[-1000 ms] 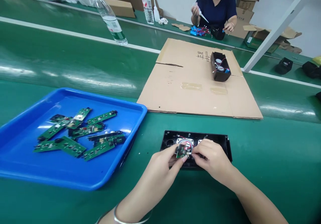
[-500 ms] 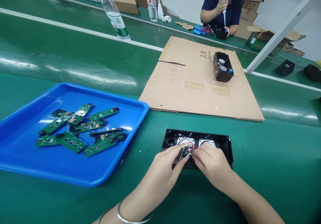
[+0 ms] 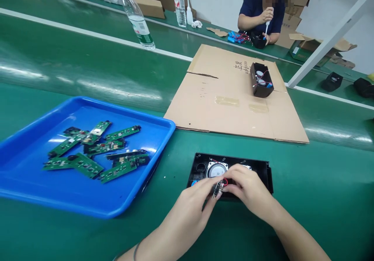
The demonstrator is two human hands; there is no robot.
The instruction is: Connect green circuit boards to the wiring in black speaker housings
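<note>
Between the thumb and fingers of my left hand (image 3: 193,202) is a small circuit board (image 3: 216,189), tilted edge-up. My right hand (image 3: 251,189) is closed in a pinch at the board's right end, on a red wire (image 3: 225,182); its fingertips partly cover the wire's end. Both hands are over a black speaker housing (image 3: 265,173) lying on the green table. Inside it, a round speaker (image 3: 217,170) shows at left, while my right hand mostly covers a second one. A blue part (image 3: 194,182) sits at the housing's left side.
To the left, a blue tray (image 3: 117,210) holds several green circuit boards (image 3: 87,165). A flat cardboard sheet (image 3: 204,115) carries another black housing (image 3: 262,80). Beyond stand water bottles (image 3: 138,23) and a slanted white post (image 3: 330,35). Across the bench, a person (image 3: 260,11) handles a white bottle.
My left hand has turned the circuit board more edge-on. My right hand's fingers have shifted around the wire, uncovering more of the left speaker. The person opposite has lowered the white bottle.
</note>
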